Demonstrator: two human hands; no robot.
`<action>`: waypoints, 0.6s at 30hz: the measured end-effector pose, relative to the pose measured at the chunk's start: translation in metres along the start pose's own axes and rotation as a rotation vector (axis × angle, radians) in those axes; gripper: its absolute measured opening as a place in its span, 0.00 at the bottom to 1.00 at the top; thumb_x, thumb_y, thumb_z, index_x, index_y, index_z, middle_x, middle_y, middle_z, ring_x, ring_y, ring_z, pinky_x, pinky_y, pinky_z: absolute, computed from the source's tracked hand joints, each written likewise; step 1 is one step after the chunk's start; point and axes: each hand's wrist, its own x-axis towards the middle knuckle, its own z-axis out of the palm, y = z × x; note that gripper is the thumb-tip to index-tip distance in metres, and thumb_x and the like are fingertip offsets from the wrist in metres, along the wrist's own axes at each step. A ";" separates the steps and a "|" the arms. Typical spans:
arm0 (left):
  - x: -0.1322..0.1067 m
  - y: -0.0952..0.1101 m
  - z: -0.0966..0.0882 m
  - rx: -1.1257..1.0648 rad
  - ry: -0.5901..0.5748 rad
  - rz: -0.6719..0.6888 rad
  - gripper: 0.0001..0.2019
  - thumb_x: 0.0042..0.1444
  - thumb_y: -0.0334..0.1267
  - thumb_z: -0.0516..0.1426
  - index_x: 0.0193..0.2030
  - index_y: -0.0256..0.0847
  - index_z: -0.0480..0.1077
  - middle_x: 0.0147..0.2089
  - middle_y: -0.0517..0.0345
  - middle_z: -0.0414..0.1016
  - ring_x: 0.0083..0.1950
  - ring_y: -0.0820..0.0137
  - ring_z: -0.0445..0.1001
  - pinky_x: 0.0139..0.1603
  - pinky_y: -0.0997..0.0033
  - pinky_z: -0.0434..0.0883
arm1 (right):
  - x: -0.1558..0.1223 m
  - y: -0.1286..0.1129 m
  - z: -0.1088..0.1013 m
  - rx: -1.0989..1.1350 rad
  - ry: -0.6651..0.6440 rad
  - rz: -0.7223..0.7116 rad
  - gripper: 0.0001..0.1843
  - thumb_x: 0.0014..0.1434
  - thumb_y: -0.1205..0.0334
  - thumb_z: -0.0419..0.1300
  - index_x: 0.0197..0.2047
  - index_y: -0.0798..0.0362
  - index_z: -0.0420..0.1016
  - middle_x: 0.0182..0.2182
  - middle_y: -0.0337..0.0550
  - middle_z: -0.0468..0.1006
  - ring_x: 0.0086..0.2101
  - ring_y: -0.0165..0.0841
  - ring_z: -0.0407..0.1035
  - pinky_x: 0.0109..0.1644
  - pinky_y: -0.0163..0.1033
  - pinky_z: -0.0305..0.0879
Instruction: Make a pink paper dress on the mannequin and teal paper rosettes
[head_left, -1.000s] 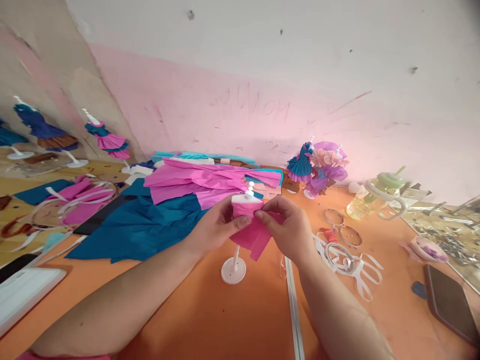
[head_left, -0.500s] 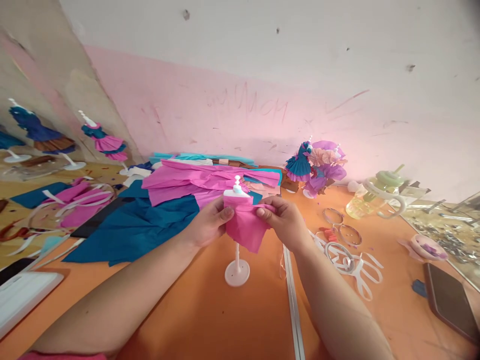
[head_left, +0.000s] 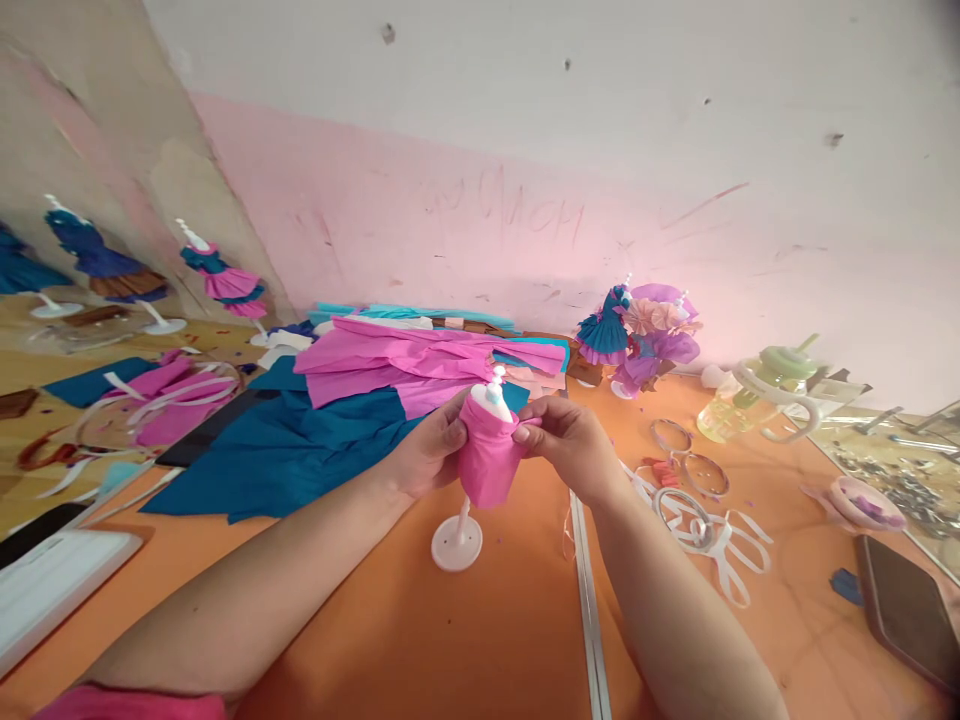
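A small white mannequin stand [head_left: 457, 541] rests on the orange table [head_left: 420, 640], tilted to the right. A piece of pink crepe paper [head_left: 486, 462] is wrapped around its bust. My left hand [head_left: 427, 455] is closed on the paper and bust from the left. My right hand [head_left: 564, 440] pinches the paper's upper edge at the right, near the white neck knob [head_left: 495, 385].
Pink and blue crepe sheets [head_left: 360, 400] lie behind the hands. Finished paper dresses [head_left: 637, 335] stand by the wall, more at far left [head_left: 217, 275]. White strips and rings [head_left: 701, 510], a green-lidded cup [head_left: 757, 395], a dark phone [head_left: 904, 610], a metal ruler [head_left: 589, 600] and a white tray [head_left: 52, 580] lie around.
The pink paper has gone from a loose flap to a tighter wrap around the bust. The stand now tilts, with its base shifted slightly left. Both hands stay on it.
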 end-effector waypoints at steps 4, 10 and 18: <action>0.001 -0.005 -0.003 -0.045 -0.058 -0.058 0.23 0.51 0.55 0.64 0.48 0.44 0.73 0.49 0.50 0.76 0.51 0.56 0.75 0.57 0.55 0.70 | 0.000 0.002 0.001 -0.077 -0.016 -0.100 0.22 0.40 0.47 0.75 0.30 0.54 0.75 0.26 0.38 0.74 0.28 0.30 0.69 0.36 0.38 0.70; 0.001 0.002 0.001 0.059 -0.090 -0.143 0.22 0.52 0.53 0.63 0.50 0.44 0.75 0.50 0.53 0.76 0.52 0.57 0.74 0.51 0.62 0.73 | -0.003 -0.002 -0.003 -0.260 0.038 -0.289 0.29 0.41 0.46 0.75 0.42 0.50 0.72 0.41 0.43 0.75 0.41 0.34 0.71 0.47 0.42 0.70; 0.000 -0.006 0.012 0.089 -0.121 -0.276 0.17 0.53 0.48 0.64 0.48 0.47 0.75 0.43 0.54 0.78 0.49 0.56 0.77 0.40 0.63 0.76 | -0.006 -0.009 -0.004 -0.303 -0.379 -0.316 0.24 0.51 0.44 0.69 0.48 0.46 0.80 0.58 0.47 0.71 0.58 0.43 0.64 0.62 0.50 0.61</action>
